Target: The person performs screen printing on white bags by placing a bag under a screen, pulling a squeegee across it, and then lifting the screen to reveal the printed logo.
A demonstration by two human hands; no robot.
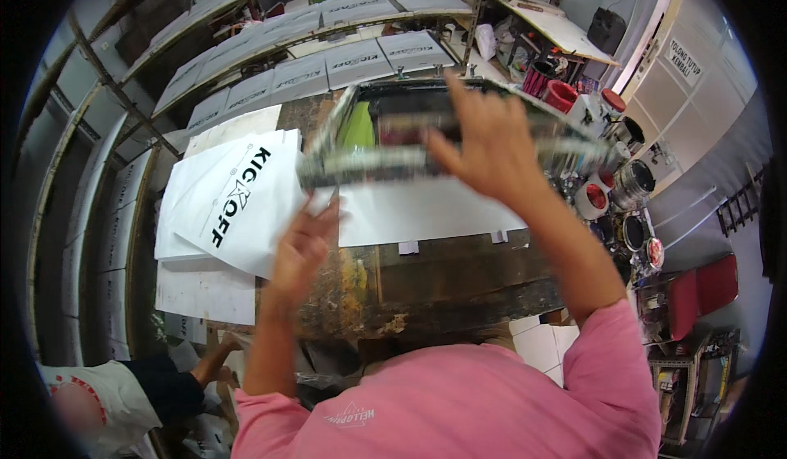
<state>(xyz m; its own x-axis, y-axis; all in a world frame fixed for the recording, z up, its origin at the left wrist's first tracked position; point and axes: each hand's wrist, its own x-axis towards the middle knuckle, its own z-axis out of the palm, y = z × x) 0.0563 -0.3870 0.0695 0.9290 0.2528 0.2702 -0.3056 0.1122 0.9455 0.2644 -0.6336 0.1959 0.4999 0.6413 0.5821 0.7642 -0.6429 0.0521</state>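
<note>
My right hand (484, 143) grips the near edge of a framed printing screen (385, 164), which is tilted up off the table and blurred by motion. Under the raised screen lies a white sheet (426, 213) on the dark, stained work table (459, 283). My left hand (302, 250) reaches toward the left end of that white sheet, fingers apart and blurred; it sits at the edge of a stack of white printed bags (234, 201) with black lettering. Whether the left hand touches the sheet is unclear.
Rows of printed white sheets (328, 61) dry on long racks at the back and left. Several ink cans and red-lidded pots (607, 188) crowd the right side. Another person (139, 389) crouches at lower left. A red stool (705, 291) stands at right.
</note>
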